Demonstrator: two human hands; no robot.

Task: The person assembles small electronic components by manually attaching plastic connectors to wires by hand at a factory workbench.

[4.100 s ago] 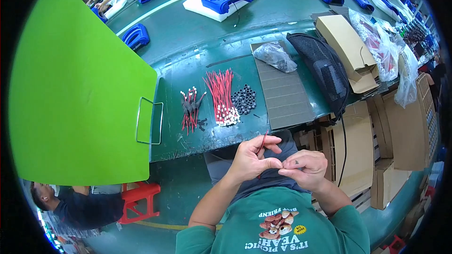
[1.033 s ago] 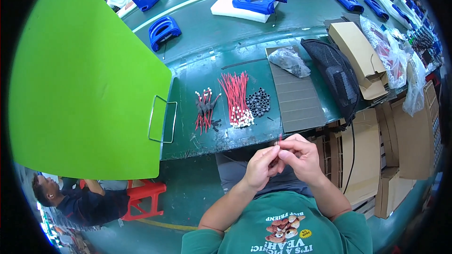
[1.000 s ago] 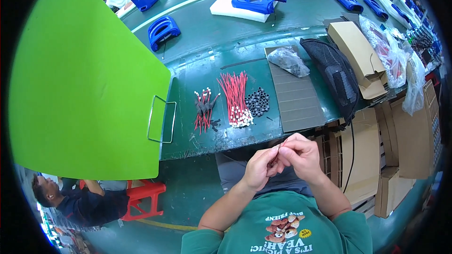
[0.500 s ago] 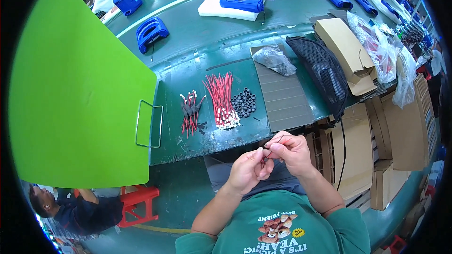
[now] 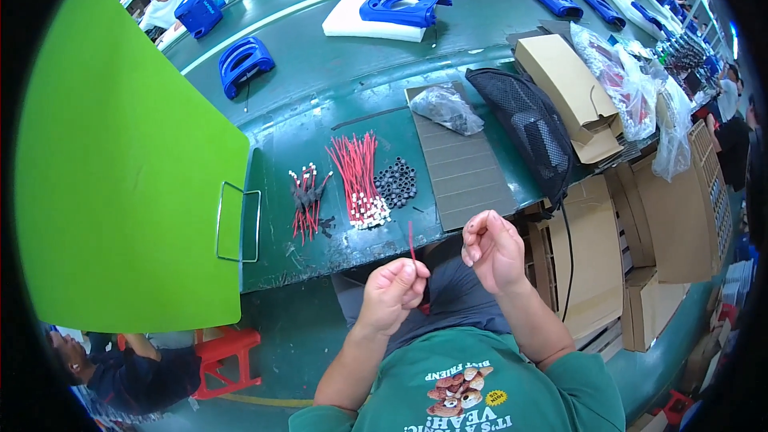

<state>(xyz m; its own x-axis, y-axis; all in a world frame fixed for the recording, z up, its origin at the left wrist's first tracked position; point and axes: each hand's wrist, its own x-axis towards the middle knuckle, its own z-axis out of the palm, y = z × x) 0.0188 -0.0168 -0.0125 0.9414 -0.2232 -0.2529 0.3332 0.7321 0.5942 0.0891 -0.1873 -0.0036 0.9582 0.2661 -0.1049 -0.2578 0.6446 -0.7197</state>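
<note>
My left hand (image 5: 394, 296) is closed in a pinch round a thin red wire (image 5: 411, 240), whose upper end stands straight up above the fingers. A bit of red also shows just below that hand. My right hand (image 5: 498, 254) is raised to its right, apart from the wire, its fingers curled in; whatever they may hold is too small to make out. On the green table lie a bundle of red wires with white connectors (image 5: 358, 180), a smaller bundle wrapped in black (image 5: 307, 198) and a pile of small black rings (image 5: 397, 183).
A brown cardboard sheet (image 5: 464, 164) bears a clear plastic bag (image 5: 446, 110). Right of it are a black mesh bag (image 5: 524, 124) and an open carton (image 5: 564, 84). A green panel (image 5: 136, 160) stands at left. Blue plastic housings (image 5: 404, 6) sit along the far belt. Two people are at left.
My hands have drawn apart; they were together at the wire. The left keeps the wire, now upright, and the right has moved up and away. The view has shifted slightly.
</note>
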